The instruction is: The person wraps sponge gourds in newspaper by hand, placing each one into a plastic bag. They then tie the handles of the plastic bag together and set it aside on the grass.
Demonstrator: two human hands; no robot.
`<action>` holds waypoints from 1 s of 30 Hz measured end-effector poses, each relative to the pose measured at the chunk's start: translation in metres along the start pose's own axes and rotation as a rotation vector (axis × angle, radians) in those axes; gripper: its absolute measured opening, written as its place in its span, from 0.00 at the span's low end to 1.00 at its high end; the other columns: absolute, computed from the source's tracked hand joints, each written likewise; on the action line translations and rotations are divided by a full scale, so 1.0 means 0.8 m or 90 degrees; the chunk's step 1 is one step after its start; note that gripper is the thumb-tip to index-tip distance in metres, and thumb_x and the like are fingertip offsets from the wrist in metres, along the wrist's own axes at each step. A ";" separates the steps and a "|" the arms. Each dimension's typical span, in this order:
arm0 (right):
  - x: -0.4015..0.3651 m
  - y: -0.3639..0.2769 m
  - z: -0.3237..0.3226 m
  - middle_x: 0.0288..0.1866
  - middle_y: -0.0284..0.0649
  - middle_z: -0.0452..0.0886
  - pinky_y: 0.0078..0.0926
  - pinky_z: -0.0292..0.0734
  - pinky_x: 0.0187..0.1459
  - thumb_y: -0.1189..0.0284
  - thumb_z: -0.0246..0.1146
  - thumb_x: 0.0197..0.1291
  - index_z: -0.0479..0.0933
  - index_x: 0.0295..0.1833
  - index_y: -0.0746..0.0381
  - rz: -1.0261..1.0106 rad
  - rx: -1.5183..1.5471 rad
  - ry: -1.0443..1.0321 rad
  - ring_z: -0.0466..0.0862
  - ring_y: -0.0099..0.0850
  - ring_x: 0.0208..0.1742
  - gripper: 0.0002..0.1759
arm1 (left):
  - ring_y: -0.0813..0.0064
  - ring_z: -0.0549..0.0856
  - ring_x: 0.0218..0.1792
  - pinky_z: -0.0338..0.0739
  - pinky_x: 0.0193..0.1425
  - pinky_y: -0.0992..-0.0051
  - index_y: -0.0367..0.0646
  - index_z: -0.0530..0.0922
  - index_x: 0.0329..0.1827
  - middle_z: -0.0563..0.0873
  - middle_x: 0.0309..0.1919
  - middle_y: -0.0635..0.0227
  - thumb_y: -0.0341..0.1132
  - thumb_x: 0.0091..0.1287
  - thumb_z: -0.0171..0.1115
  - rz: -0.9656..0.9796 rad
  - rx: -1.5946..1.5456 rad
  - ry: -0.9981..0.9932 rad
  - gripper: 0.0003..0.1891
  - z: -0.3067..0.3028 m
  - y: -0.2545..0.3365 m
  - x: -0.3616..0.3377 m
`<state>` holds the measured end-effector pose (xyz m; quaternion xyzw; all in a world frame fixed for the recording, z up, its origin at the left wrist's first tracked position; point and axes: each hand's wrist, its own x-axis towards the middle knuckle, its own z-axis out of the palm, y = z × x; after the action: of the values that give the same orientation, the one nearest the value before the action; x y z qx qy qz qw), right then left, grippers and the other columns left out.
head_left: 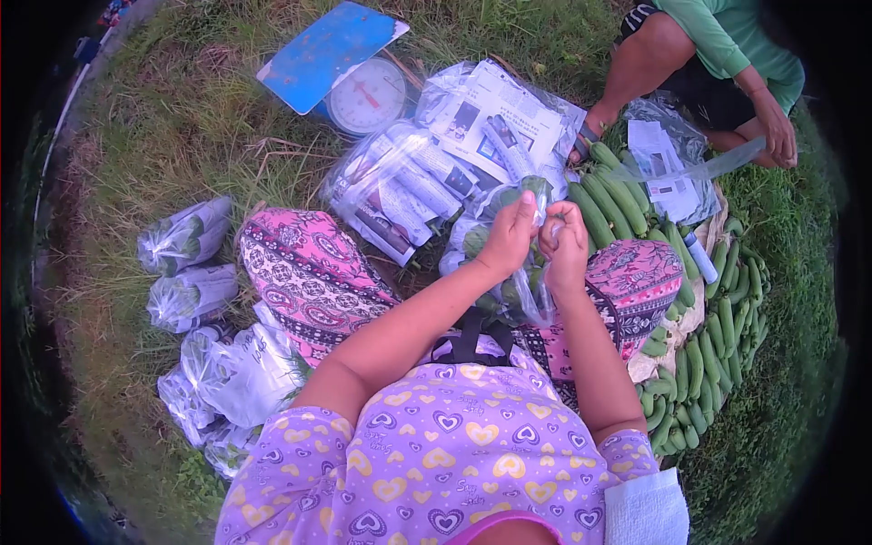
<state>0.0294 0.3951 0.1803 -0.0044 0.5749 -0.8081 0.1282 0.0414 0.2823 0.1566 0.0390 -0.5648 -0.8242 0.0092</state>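
Two bare hands are sitting close together between the knees. The left hand and the right hand are both clamping on the thin film of a clear plastic bag, fingers curling inward; which fingertips are bearing the pinch is not showing clearly. The bag is running between the hands, its loose part hanging below them toward the lap. Principal hazard, as judged: the film could be splitting if the hands are pulling unevenly, or sliding free if the pinch is slackening. Loose film is also hanging near the trousers, where a moving knee could be catching it. Just beyond the fingertips, a paper-wrapped bundle is resting near newspaper sheets; a careless forward reach could be knocking it askew. To the right, long green vegetables are lying in a heap close to the knee, and a nudge there could be setting some rolling. At upper right, a co-worker's hand is holding a plastic strip, which could be snagging on nearby paper if it is dipping low.
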 end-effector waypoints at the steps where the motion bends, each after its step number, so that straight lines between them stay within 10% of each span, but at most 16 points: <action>1: -0.002 0.001 -0.002 0.22 0.25 0.64 0.16 0.50 0.19 0.75 0.46 0.63 0.69 0.48 0.64 -0.013 -0.001 -0.024 0.55 0.14 0.17 0.10 | 0.88 0.60 0.18 0.54 0.22 0.82 0.48 0.65 0.27 0.62 0.18 0.80 0.61 0.76 0.33 -0.022 -0.023 -0.003 0.28 0.001 -0.002 0.000; 4: -0.006 -0.003 0.006 0.20 0.24 0.62 0.15 0.48 0.18 0.67 0.51 0.69 0.67 0.54 0.65 -0.039 -0.182 -0.035 0.56 0.13 0.16 0.15 | 0.88 0.62 0.21 0.56 0.25 0.82 0.49 0.66 0.27 0.63 0.19 0.82 0.68 0.72 0.27 -0.103 -0.104 -0.038 0.33 -0.009 -0.001 0.005; 8: 0.006 0.012 0.013 0.42 0.39 0.82 0.19 0.75 0.43 0.68 0.66 0.62 0.74 0.56 0.70 -0.072 -0.409 -0.008 0.79 0.19 0.40 0.21 | 0.86 0.71 0.29 0.66 0.34 0.82 0.44 0.75 0.39 0.73 0.28 0.77 0.69 0.71 0.24 -0.125 -0.114 -0.091 0.39 -0.020 -0.021 0.010; 20: 0.016 0.013 0.011 0.31 0.36 0.81 0.21 0.72 0.36 0.71 0.63 0.62 0.79 0.42 0.70 -0.063 -0.434 0.091 0.76 0.20 0.33 0.11 | 0.63 0.78 0.54 0.69 0.60 0.67 0.35 0.61 0.64 0.73 0.57 0.53 0.61 0.72 0.46 0.107 0.128 -0.039 0.35 -0.011 -0.009 0.001; 26: 0.021 0.007 0.002 0.28 0.29 0.77 0.15 0.65 0.29 0.75 0.61 0.64 0.78 0.38 0.65 -0.009 -0.212 0.162 0.70 0.13 0.27 0.04 | 0.60 0.81 0.53 0.73 0.55 0.66 0.36 0.67 0.61 0.81 0.50 0.51 0.46 0.66 0.64 -0.042 0.271 -0.264 0.28 -0.047 0.004 0.008; 30: 0.023 -0.006 -0.008 0.24 0.26 0.73 0.13 0.58 0.22 0.75 0.62 0.63 0.76 0.39 0.64 0.074 -0.173 0.162 0.64 0.11 0.20 0.04 | 0.72 0.82 0.43 0.74 0.49 0.69 0.36 0.74 0.50 0.86 0.39 0.63 0.37 0.70 0.57 0.006 0.306 -0.322 0.13 -0.059 -0.012 0.009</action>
<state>0.0097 0.3986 0.1797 0.1135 0.6894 -0.7086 0.0991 0.0383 0.2418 0.1303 -0.1685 -0.7273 -0.6511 -0.1367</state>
